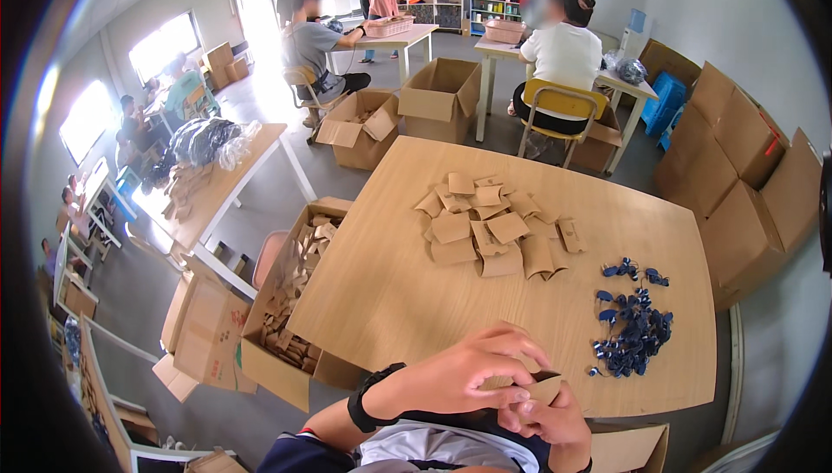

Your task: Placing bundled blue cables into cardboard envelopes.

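the left hand (464, 375) and the right hand (548, 421) meet at the near edge of the wooden table (390, 291), both closed around one small brown cardboard sleeve (537, 386). the left fingers (511, 347) curl over the top of the sleeve and press down on it; the right fingers wrap it from below and the side, so only a corner of the sleeve shows between the two hands. a black band sits on the left wrist.

further out on the right of the table lies a heap of small dark blue pieces (634, 321), too many and too tangled to count. beyond the middle, a loose pile of flat brown sleeves (494, 226), roughly fifteen, overlapping. left of the table stands one open carton (286, 300) filled with more sleeves. at the far desks, two seated people work with their backs turned.
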{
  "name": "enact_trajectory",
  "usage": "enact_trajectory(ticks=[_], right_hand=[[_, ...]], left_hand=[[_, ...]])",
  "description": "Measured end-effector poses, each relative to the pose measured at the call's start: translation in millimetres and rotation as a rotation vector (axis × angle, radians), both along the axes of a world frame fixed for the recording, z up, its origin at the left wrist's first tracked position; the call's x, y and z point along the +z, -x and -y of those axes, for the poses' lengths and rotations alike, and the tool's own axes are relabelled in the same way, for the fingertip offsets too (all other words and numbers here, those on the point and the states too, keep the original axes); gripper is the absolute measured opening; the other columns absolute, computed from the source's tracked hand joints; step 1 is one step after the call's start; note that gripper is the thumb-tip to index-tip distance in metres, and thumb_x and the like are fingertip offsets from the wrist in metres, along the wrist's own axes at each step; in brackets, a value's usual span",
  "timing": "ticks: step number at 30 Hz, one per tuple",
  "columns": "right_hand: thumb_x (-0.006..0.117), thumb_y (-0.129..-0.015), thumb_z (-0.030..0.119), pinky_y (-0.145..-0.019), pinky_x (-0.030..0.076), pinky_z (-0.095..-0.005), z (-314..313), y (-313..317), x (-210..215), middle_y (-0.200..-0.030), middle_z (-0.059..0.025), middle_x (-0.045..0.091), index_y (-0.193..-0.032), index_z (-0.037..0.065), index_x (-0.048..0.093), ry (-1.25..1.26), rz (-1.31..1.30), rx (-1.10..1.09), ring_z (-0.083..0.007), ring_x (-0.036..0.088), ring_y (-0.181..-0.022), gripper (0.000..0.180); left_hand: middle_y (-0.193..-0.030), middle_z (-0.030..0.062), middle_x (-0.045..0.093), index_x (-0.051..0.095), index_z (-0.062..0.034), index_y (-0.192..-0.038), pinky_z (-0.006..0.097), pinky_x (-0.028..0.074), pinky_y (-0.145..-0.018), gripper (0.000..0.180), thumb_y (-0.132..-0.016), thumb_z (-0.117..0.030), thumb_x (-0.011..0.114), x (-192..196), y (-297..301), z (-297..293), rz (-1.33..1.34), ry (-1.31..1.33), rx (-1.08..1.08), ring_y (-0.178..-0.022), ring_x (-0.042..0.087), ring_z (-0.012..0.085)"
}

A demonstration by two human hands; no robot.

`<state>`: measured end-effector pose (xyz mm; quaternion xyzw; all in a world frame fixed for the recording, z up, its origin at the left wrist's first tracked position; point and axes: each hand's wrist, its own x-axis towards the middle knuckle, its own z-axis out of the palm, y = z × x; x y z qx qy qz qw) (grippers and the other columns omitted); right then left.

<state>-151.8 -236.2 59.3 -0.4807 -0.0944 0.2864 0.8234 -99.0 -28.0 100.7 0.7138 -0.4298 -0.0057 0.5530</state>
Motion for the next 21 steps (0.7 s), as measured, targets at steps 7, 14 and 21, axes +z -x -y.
enact_trajectory(ticks=[7, 14, 21], right_hand=[[0.066, -0.089, 0.012, -0.045, 0.04, -0.0241, 1.9, 5.0, -2.9, -0.075, -0.0095, 0.062, -0.093, -0.002, 0.059, 0.348, 0.114, -0.213, -0.0138, 0.054, -0.059, 0.017], [0.074, -0.077, -0.004, -0.064, 0.05, -0.0269, -12.2, -3.8, -12.9, -0.079, -0.0107, 0.066, -0.102, -0.004, 0.058, 0.834, 0.752, -0.572, -0.0156, 0.064, -0.073, 0.03], [0.081, -0.068, -0.002, -0.062, 0.05, -0.0271, 13.6, -2.7, 2.9, -0.081, -0.009, 0.067, -0.084, -0.004, 0.061, 0.709, 0.707, -0.158, -0.0142, 0.064, -0.07, 0.026]], left_hand=[[-0.122, 0.0066, 0.061, 0.064, -0.004, -0.083, 0.045, 0.033, -0.104, 0.016, -0.091, -0.017, 0.065, -17.3, -1.7, 11.6, -0.044, 0.038, -0.058, -0.125, 0.045, 0.033], [-0.136, 0.01, 0.046, 0.059, -0.0082, -0.094, 0.043, 0.021, -0.109, 0.015, -0.087, -0.018, 0.067, -43.5, 3.1, 37.1, -0.152, 0.066, 0.209, -0.128, 0.038, 0.0276], [-0.15, 0.0099, 0.026, 0.034, -0.0117, -0.128, 0.045, 0.025, -0.109, 0.055, -0.086, -0.018, 0.069, -58.2, 9.5, 50.2, -1.056, 0.197, -0.491, -0.135, 0.03, 0.0239]])
